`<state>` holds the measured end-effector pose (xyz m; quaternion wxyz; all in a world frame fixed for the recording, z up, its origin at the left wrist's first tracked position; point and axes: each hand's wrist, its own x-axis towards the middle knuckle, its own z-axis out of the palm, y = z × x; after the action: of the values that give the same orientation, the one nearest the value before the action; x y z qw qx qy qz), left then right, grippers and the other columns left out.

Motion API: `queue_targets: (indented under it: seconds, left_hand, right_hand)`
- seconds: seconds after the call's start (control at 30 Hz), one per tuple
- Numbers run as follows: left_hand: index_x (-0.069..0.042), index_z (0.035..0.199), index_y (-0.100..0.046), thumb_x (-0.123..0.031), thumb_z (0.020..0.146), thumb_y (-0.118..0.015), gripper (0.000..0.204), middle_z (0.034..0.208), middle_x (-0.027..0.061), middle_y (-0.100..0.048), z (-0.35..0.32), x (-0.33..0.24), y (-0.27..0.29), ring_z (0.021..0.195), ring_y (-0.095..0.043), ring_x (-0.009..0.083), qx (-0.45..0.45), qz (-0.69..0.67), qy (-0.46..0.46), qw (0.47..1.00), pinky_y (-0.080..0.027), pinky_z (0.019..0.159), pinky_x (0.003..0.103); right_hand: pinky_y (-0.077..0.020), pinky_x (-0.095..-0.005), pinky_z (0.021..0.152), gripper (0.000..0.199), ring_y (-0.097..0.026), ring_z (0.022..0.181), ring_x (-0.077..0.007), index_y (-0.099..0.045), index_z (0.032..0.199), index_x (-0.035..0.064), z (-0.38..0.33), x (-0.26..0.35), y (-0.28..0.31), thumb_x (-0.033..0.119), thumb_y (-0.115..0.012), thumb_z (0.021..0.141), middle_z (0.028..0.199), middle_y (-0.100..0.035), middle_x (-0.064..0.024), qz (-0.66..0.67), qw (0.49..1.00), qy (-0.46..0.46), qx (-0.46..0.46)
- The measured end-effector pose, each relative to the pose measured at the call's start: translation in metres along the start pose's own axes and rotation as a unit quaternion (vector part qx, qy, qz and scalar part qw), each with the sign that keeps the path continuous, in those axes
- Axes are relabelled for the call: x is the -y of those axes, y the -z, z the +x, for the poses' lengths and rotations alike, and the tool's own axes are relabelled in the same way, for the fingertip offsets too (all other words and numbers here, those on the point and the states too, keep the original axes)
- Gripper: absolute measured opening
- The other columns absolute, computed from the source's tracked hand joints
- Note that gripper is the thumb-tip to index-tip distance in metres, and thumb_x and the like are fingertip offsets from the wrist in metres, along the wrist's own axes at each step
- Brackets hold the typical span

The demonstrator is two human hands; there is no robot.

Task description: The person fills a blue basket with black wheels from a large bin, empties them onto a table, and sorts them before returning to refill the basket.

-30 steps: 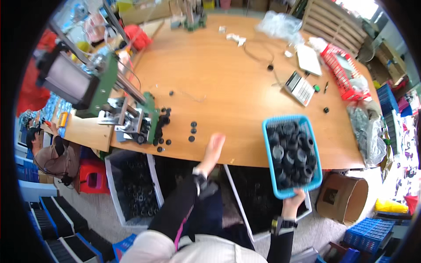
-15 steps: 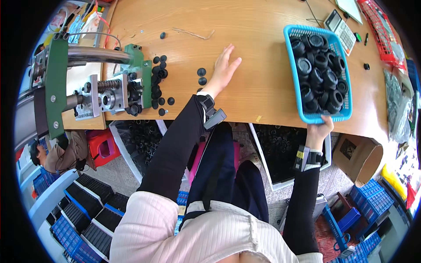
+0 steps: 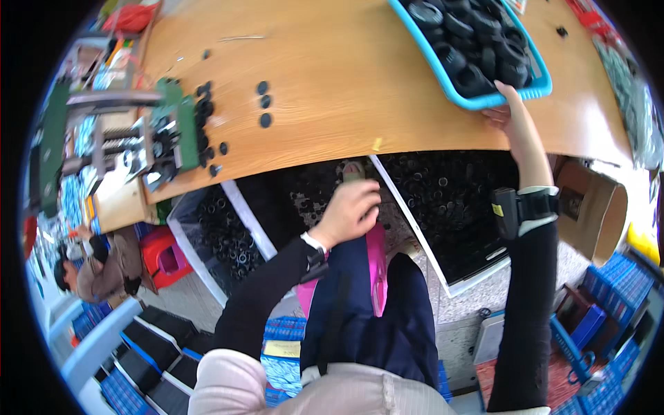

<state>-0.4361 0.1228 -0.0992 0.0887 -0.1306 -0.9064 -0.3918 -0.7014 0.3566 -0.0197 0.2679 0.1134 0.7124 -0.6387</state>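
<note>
My right hand [image 3: 513, 119] grips the near rim of a light blue plastic basket [image 3: 472, 104], thumb over the edge and fingers under it. Ring-shaped black parts [image 3: 476, 41] fill the basket. Below the table's front edge, above my thigh, is my left hand [image 3: 348, 211] with its fingers curled in; whether anything lies inside them is hidden. On the tabletop farther left, small black round caps [image 3: 265, 102] form a short row, and more caps [image 3: 203, 121] cluster beside a green-framed press [image 3: 124, 135].
Under the table edge stand white-rimmed trays [image 3: 453, 287] of black parts. A cardboard box [image 3: 598, 211] sits at the right, a red stool [image 3: 164, 256] at the left. Another person [image 3: 111, 263] is at the far left. A pink seat edge [image 3: 375, 270] shows by my leg.
My left hand has come off the tabletop toward my lap, and its spread fingers have curled. My right hand still holds the basket. The whole view has shifted, and the basket sits higher in it.
</note>
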Motion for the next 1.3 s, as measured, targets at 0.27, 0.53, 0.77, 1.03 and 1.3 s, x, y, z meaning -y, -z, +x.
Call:
queue_targets:
  seconds: [0.27,0.53,0.77,1.03,1.3]
  left_hand:
    - [0.001,0.088,-0.065,-0.039,0.071,-0.058,0.044,0.089,0.0231,-0.064,-0.152,0.238,-0.238,0.086,-0.062,0.0366,0.467,-0.003,0.379,0.799,-0.047,0.080,0.043]
    - [-0.006,0.101,-0.063,-0.028,0.073,-0.064,0.036,0.094,0.0153,-0.065,-0.141,0.299,-0.413,0.088,-0.062,0.0282,0.475,0.063,0.170,0.861,-0.050,0.075,0.039]
    - [-0.005,0.100,-0.063,-0.028,0.072,-0.065,0.036,0.093,0.0157,-0.065,-0.245,0.337,-0.476,0.085,-0.063,0.0276,0.533,0.014,0.252,0.807,-0.051,0.070,0.039]
    - [-0.004,0.097,-0.064,-0.028,0.071,-0.066,0.036,0.091,0.0162,-0.065,-0.318,0.368,-0.452,0.083,-0.063,0.0268,0.558,0.001,0.365,0.745,-0.051,0.065,0.039]
    - [-0.003,0.095,-0.064,-0.028,0.069,-0.067,0.036,0.089,0.0167,-0.065,-0.311,0.358,-0.422,0.080,-0.064,0.0261,0.535,-0.004,0.442,0.720,-0.052,0.059,0.038]
  right_hand:
    - [-0.0420,-0.0236,0.077,0.034,-0.055,0.089,-0.0122,-0.053,0.115,-0.0005,-0.088,-0.107,0.033,0.022,-0.052,0.090,0.102,-0.055,-0.0082,-0.074,0.963,0.200,-0.163]
    - [-0.0426,-0.0225,0.077,0.025,-0.052,0.087,-0.0117,-0.050,0.113,0.0013,-0.334,-0.404,0.126,0.003,-0.049,0.089,0.104,-0.051,-0.0060,-0.206,0.861,-0.140,-0.444]
    - [-0.0381,-0.0189,0.061,0.018,-0.052,0.073,-0.0067,-0.053,0.106,0.0029,-0.413,-0.501,0.115,0.012,-0.051,0.091,0.092,-0.054,-0.0006,-0.136,0.819,-0.357,-0.429]
    - [-0.0405,-0.0218,0.068,0.020,-0.054,0.081,-0.0098,-0.055,0.105,0.0036,-0.340,-0.488,0.119,0.013,-0.054,0.088,0.094,-0.057,-0.0030,-0.049,0.834,-0.389,-0.387]
    - [-0.0413,-0.0222,0.071,0.018,-0.054,0.082,-0.0109,-0.055,0.103,0.0023,-0.356,-0.490,0.116,0.010,-0.053,0.088,0.091,-0.058,-0.0038,-0.008,0.854,-0.386,-0.349]
